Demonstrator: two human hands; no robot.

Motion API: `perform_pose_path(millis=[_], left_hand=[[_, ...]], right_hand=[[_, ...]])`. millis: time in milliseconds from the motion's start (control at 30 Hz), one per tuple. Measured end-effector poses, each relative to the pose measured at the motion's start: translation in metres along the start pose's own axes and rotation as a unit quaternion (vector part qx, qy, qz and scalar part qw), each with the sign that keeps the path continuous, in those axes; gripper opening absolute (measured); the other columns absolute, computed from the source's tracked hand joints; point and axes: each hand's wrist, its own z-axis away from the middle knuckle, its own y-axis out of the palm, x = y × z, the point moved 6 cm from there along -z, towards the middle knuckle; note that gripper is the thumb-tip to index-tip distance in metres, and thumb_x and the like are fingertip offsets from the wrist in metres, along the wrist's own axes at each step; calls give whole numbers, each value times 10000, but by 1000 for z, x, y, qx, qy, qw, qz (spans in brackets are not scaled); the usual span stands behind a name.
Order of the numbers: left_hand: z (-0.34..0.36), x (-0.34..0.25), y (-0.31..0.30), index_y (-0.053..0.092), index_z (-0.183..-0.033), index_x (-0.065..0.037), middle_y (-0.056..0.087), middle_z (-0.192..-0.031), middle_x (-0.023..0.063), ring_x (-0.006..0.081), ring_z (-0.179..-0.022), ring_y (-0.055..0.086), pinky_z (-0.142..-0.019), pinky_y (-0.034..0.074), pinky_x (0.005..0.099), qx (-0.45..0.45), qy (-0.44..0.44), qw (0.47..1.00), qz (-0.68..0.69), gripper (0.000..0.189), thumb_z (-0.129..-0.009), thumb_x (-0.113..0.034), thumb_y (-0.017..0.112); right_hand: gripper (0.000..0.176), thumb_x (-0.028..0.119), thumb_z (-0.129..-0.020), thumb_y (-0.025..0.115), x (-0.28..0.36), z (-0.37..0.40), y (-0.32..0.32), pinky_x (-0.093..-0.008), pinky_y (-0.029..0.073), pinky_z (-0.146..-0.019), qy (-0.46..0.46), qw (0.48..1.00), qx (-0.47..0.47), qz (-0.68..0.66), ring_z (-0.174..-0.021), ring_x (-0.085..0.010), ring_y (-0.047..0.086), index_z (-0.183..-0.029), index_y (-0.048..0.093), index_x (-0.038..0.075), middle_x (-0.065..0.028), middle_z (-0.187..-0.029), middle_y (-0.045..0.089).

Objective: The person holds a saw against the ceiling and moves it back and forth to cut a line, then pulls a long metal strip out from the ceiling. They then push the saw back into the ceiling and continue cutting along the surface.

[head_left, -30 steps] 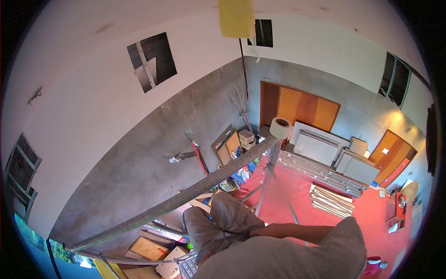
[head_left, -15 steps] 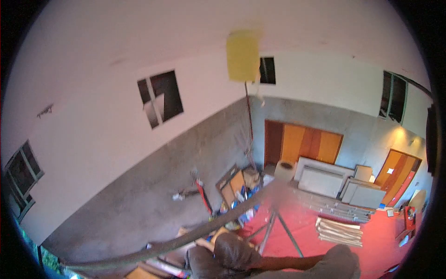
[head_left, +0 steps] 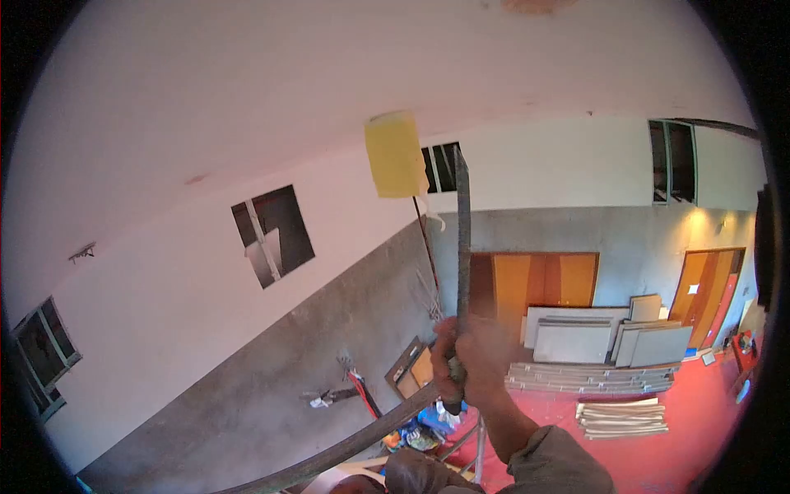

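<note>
My right hand (head_left: 469,362) is raised in the middle of the view, its fingers wrapped round the lower part of a long dark flat strip (head_left: 463,239). The strip stands nearly upright, with a slanted tip at the top and a short dark end below the fist. A grey sleeve (head_left: 559,463) covers my forearm at the lower right. Just left of the fist runs a long curved brown pole (head_left: 354,440), which overlaps the hand in this view. My left hand is out of sight. Dark cloth (head_left: 420,473) shows at the bottom edge.
A yellow block-shaped thing (head_left: 393,156) is high up near the ceiling. Far below, grey panels (head_left: 573,339) lean by wooden doors (head_left: 535,276), with pale stacked strips (head_left: 623,418) on the red floor (head_left: 568,453). Clutter (head_left: 424,432) lies below the pole.
My right arm has swung up from the bottom edge, bringing the dark strip upright into view. The view has tilted upward, so the room sits lower in it.
</note>
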Motion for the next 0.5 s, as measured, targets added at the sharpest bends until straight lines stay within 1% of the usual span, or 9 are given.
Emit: perform_pose_path(millis=[33,67,133,167,200,267,367,467,500], left_hand=[[-13,-27,10,648,-1032,-11,682,-979,147,226,-976,654,-841,499,337,-3,9,1000,3,156,-940,-122,589],[-30,-60,12,652,-1018,-17,680,-931,127,223,-946,648,-829,497,356,-30,117,992,19,132,-943,-91,572],[-64,-108,29,665,-986,-30,674,-915,105,227,-940,633,-797,505,387,-83,163,972,149,123,-940,-116,591],[-85,-121,43,446,-1226,-13,521,-1184,188,319,-1068,591,-899,469,407,0,193,974,122,380,-932,-198,599],[-102,-129,58,227,-1467,4,369,-1452,270,410,-1197,548,-1001,433,428,82,220,967,94,722,-924,-279,608],[-118,-151,77,342,-1376,35,589,-1092,206,209,-989,633,-809,512,298,5,310,949,-49,570,-972,-325,522],[-129,-147,82,322,-1368,66,620,-904,220,261,-801,661,-715,509,355,64,169,978,99,564,-929,-184,573],[-134,-132,72,366,-1338,56,620,-825,155,216,-696,625,-623,489,346,-28,254,962,92,486,-936,-148,547],[-133,-131,68,380,-1326,52,615,-821,143,205,-691,616,-625,489,341,-31,249,962,110,465,-936,-142,543]], right_hand=[[263,255,-1036,409,15,-3,20,-260,441,-524,-20,1000,18,10,-587,-116,521,-1166,486,40,-68,-758,546],[281,261,-1040,403,26,-6,36,-261,446,-529,-40,998,37,22,-592,-118,525,-1188,484,36,-73,-760,548],[299,247,-1041,398,32,-15,52,-266,453,-541,-96,992,22,78,-599,-120,527,-1235,467,30,-76,-762,553],[311,241,-1041,395,35,-18,59,-268,457,-547,-123,987,14,103,-602,-121,528,-1258,458,27,-77,-763,555],[322,220,-1042,390,42,-23,64,-274,468,-563,-158,977,19,143,-623,-128,545,-1285,446,16,-84,-770,565],[335,227,-1038,402,48,-33,73,-277,472,-565,-172,979,53,100,-623,-133,552,-1293,435,13,-91,-785,577],[367,256,-1035,414,62,-41,88,-278,480,-562,-190,973,71,114,-616,-136,563,-1309,412,13,-103,-807,592],[406,299,-1034,412,84,-56,120,-268,480,-537,-242,962,45,116,-584,-132,562,-1323,389,15,-111,-808,604],[420,315,-1034,410,95,-64,132,-263,479,-526,-266,958,31,107,-569,-130,561,-1326,382,15,-113,-804,607]])
